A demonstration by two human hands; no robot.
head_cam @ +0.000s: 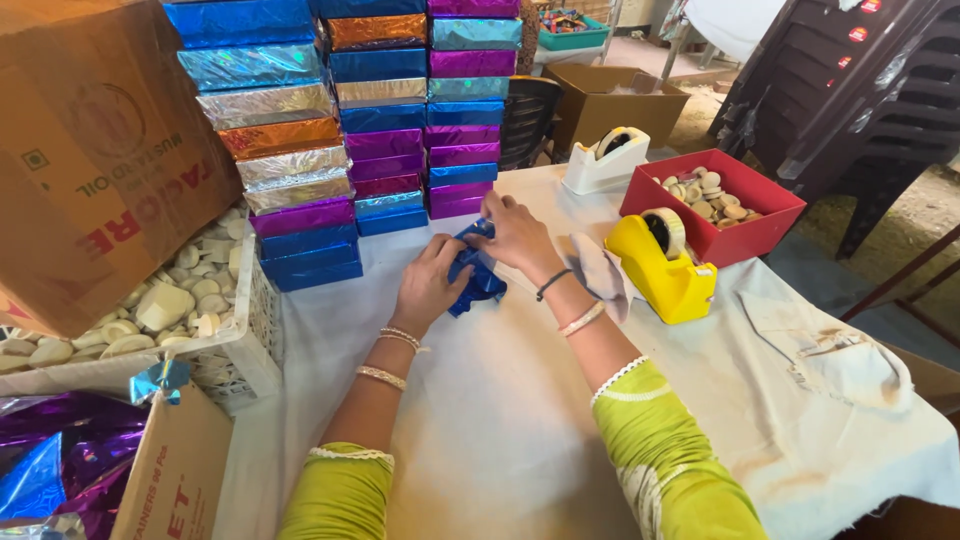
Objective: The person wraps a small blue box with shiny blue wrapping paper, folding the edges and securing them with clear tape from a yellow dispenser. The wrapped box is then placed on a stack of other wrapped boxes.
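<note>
— Fingers?
— Both hands, left hand point(428, 285) and right hand point(517, 236), clasp the blue foil-wrapped packet point(479, 275) on the white tablecloth point(500, 420).
— Around it?
— Yellow tape dispenser point(667, 268) at three o'clock; stacked foil-wrapped boxes point(345, 140) at eleven.

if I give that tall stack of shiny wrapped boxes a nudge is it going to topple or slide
Probably both. The stack of foil-wrapped boxes rises many layers in narrow columns with uneven edges, so the upper boxes likely tip first. The glossy foil looks slick, so boxes may slide on each other. The cloth-covered table underneath could also shift.
</note>
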